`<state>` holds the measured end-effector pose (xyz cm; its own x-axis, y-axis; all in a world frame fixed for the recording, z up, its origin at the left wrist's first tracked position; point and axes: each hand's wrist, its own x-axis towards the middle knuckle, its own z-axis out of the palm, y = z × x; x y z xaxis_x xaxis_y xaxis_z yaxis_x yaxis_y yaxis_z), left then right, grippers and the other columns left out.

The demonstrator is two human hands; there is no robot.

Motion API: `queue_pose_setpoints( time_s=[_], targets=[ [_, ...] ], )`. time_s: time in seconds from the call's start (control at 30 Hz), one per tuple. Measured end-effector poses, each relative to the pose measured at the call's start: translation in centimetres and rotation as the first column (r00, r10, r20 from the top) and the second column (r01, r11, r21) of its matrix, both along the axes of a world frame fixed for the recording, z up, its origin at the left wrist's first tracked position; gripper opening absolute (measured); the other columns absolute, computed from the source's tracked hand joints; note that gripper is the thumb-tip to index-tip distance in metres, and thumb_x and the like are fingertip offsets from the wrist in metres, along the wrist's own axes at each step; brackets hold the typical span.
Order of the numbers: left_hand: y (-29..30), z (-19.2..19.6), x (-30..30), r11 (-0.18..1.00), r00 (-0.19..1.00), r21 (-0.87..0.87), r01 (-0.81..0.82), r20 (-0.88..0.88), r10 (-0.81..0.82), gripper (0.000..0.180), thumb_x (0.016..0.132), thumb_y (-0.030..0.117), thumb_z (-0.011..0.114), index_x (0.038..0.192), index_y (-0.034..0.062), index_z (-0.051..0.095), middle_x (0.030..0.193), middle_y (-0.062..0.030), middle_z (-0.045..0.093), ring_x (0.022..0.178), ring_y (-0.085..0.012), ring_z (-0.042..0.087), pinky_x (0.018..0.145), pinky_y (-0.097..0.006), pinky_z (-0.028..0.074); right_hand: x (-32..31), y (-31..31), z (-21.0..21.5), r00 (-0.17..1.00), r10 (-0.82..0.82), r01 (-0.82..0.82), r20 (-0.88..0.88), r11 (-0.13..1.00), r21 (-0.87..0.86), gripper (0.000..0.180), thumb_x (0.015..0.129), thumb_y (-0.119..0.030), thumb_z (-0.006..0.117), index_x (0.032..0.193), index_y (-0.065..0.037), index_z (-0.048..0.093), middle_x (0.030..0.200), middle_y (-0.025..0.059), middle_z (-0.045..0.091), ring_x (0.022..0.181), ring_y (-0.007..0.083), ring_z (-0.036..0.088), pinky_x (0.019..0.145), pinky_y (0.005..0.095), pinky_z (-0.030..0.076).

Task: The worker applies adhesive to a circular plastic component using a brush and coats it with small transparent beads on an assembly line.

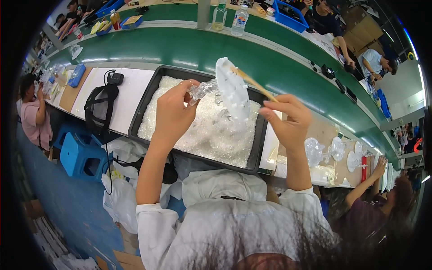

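My left hand [173, 110] pinches the knobbly clear stem of a transparent ornament [203, 91], which is tipped on its side. Its round base [231, 96] faces right and is coated white. Between the fingers and thumb of my right hand [290, 120] is a thin wooden-handled brush [257, 84]; its tip meets the upper part of the white coating. Both hands are above a black tray [135, 121] filled with sparkling white granules [202, 146]. Some clear bits show near the lower edge of the base, too small to make out.
Several clear ornaments with round bases [313, 150] stand on the bench to the right, near a co-worker's hand [380, 166]. A black mesh-and-strap item [101, 105] lies left of the tray. Beyond runs a green conveyor belt [180, 47]. Blue stools [81, 153] stand at lower left.
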<state>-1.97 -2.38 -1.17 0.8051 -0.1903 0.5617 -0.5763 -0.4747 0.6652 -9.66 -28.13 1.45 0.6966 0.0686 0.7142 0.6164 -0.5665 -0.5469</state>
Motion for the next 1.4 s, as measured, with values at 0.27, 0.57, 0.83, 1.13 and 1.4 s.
queue_pose_setpoints(
  time_s=[0.27, 0.57, 0.83, 1.13, 1.4],
  targets=[
    [2.0, -0.2, 0.4, 0.978, 0.965, 0.2, -0.053, 0.263, -0.001, 0.041, 0.067, -0.008, 0.069, 0.105, 0.0059, 0.064, 0.081, -0.0103, 0.064, 0.068, -0.0253, 0.062, 0.061, -0.036, 0.049, 0.2, 1.2, -1.0, 0.976, -0.086, 0.073, -0.198, 0.995, -0.072, 0.02, 0.084, 0.002, 0.069, 0.103, 0.0, 0.073, 0.09, 0.011, 0.07, 0.075, 0.016, 0.066, 0.066, 0.0261, 0.051],
    [0.3, 1.4, 0.0, 0.808, 0.743, 0.493, -0.323, 0.66, -0.106, 0.024, 0.073, 0.001, 0.066, 0.097, 0.0036, 0.063, 0.085, -0.0046, 0.065, 0.068, -0.0182, 0.059, 0.064, -0.032, 0.05, 1.5, 3.2, -2.1, 0.821, 0.337, -0.089, -0.46, 0.872, 0.481, 0.038, 0.103, -0.027, 0.052, 0.126, 0.003, 0.061, 0.121, 0.009, 0.063, 0.107, 0.0176, 0.062, 0.085, 0.0299, 0.053],
    [-0.8, 3.5, -0.2, 0.73, 0.707, 0.566, -0.383, 0.688, -0.163, 0.022, 0.074, 0.007, 0.069, 0.095, 0.0065, 0.065, 0.094, -0.0032, 0.066, 0.08, -0.0186, 0.058, 0.082, -0.035, 0.048, 1.7, 2.6, -4.2, 0.762, 0.37, -0.059, -0.532, 0.857, 0.511, 0.038, 0.103, -0.028, 0.052, 0.125, 0.002, 0.062, 0.113, 0.0053, 0.065, 0.097, 0.011, 0.06, 0.078, 0.0263, 0.052],
    [-1.2, 4.3, 0.7, 0.881, 0.827, 0.417, -0.225, 0.559, -0.054, 0.032, 0.076, 0.018, 0.075, 0.103, 0.0044, 0.066, 0.109, -0.0054, 0.067, 0.101, -0.0283, 0.059, 0.09, -0.041, 0.044, 1.9, 2.2, -4.6, 0.741, 0.409, 0.053, -0.532, 0.754, 0.654, 0.037, 0.104, -0.022, 0.046, 0.12, 0.007, 0.062, 0.104, 0.0103, 0.068, 0.092, 0.016, 0.067, 0.081, 0.031, 0.058],
    [2.3, 2.2, 2.8, 0.685, 0.997, 0.728, -0.044, 0.07, -0.01, 0.015, 0.092, 0.014, 0.06, 0.098, 0.0035, 0.068, 0.109, -0.013, 0.067, 0.099, -0.0311, 0.062, 0.098, -0.042, 0.04, 1.9, -0.3, -4.5, 0.775, 0.426, 0.143, -0.467, 0.601, 0.786, 0.033, 0.103, -0.016, 0.045, 0.111, 0.011, 0.062, 0.102, 0.0135, 0.069, 0.09, 0.0189, 0.069, 0.08, 0.032, 0.059]
  ],
)
